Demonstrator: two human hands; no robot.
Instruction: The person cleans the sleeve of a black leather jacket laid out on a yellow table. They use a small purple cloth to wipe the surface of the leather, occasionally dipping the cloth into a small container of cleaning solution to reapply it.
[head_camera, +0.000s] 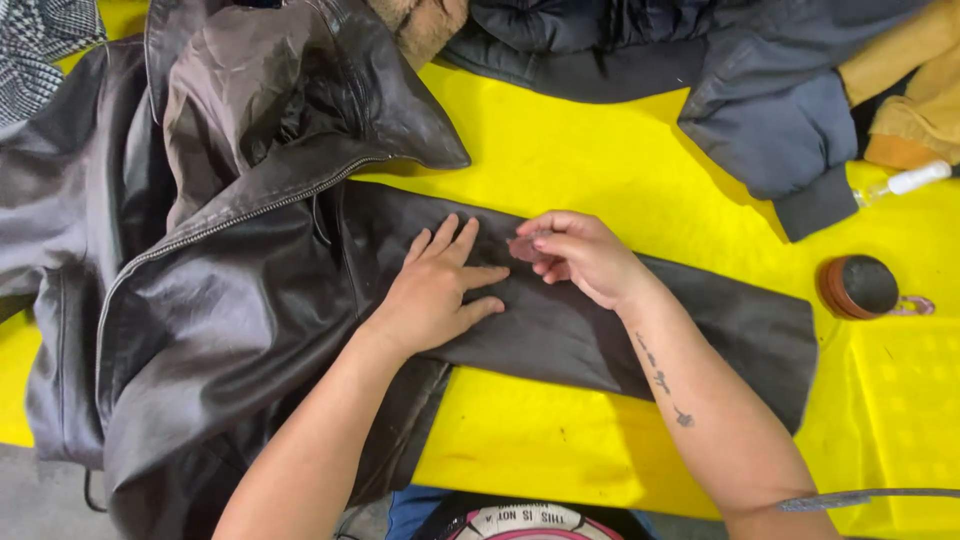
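Two hands work on one sleeve (600, 320) of a dark leather jacket (220, 290), and I take that sleeve as my landmark throughout. It lies stretched flat across the yellow table (600, 160), cuff end pointing away from the jacket body, which I judge is done so the leather offers a smooth, taut face.

Left hand (435, 290): spread open, palm down, fingers fanned, pressed flat on the sleeve near where it joins the jacket body. It grips nothing; I read it as an anchor that keeps the leather from sliding or wrinkling.

Right hand (580, 255): just beside the left, nearer the cuff, fingers curled partly closed and pinched on a small pinkish pad (522, 248) (cloth or sponge, I cannot tell which). The pad touches the sleeve surface at its upper edge.

Beyond the sleeve's cuff end sits a round brown tin (865, 287), open, its contents dark. Further beyond that lies a small clear bottle with a white cap (905, 182). Above the sleeve, well apart, a heap of dark blue jackets (760, 90) and a tan garment (915, 80).
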